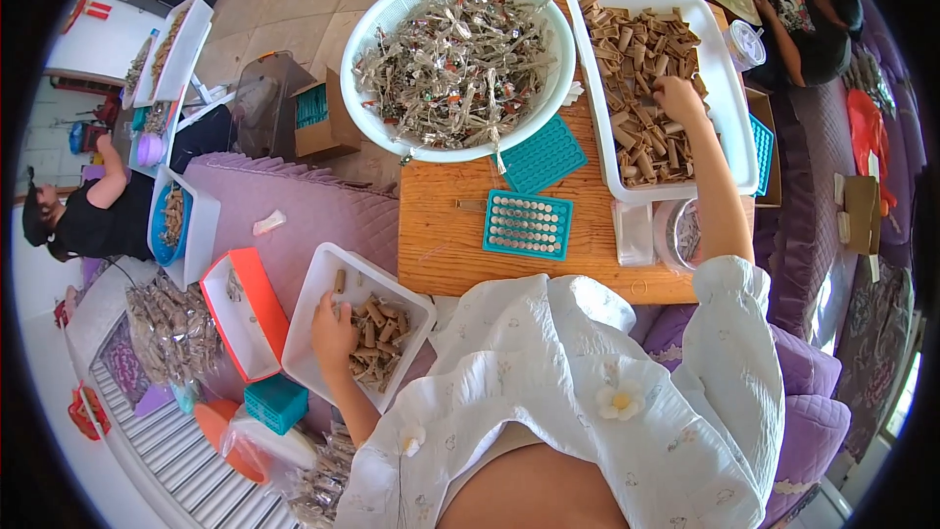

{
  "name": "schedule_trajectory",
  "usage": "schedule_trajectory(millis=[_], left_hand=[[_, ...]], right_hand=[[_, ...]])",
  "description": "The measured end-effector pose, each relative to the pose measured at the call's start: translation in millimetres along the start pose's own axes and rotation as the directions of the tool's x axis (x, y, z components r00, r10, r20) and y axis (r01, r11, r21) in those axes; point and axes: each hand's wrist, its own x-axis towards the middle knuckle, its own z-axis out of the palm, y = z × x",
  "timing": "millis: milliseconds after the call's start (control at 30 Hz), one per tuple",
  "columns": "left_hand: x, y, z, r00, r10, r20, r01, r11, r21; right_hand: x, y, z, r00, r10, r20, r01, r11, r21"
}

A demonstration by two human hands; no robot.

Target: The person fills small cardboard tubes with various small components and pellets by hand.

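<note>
My left hand is over a white tray that holds short brown tubes. Its fingers are slightly apart, and one brown tube lies just beyond the fingertips. On the right, my right hand dips into a larger white bin full of small brown tube-like pieces. Those fingers are bent together among the pieces; what they pinch, if anything, is too small to make out. Between the hands, a teal grid tray with rows of round silvery tops sits on the wooden table.
A pale round basket heaped with clear-wrapped items stands at the table's back. Beside it lies another teal tray. A round clear tub is near the right edge. An orange-red box stands left. Two people sit nearby, one each side.
</note>
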Motion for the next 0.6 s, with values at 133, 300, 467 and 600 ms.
schedule_trajectory(millis=[133, 300, 467, 600], left_hand=[[10.5, 52.2, -19.9, 0.986, 0.126, -0.113, -0.144, 0.974, -0.177], [11.0, 87.8, -34.2, 0.973, 0.168, -0.160, -0.215, 0.913, -0.347], [15.7, 119.0, -50.6, 0.951, 0.213, -0.222, -0.292, 0.854, -0.432], [13.4, 152.1, -61.9, 0.865, 0.371, -0.338, -0.468, 0.838, -0.279]], right_hand=[[6.5, -3.4, 5.2, 0.989, 0.058, 0.137, -0.047, 0.995, -0.085], [-7.2, 6.9, -10.7, 0.985, 0.149, -0.086, -0.119, 0.952, 0.281], [-19.9, 13.6, -28.2, 0.958, 0.261, -0.120, -0.244, 0.960, 0.139], [-26.6, 0.7, -20.8, 0.940, 0.336, -0.060, -0.335, 0.942, 0.021]])
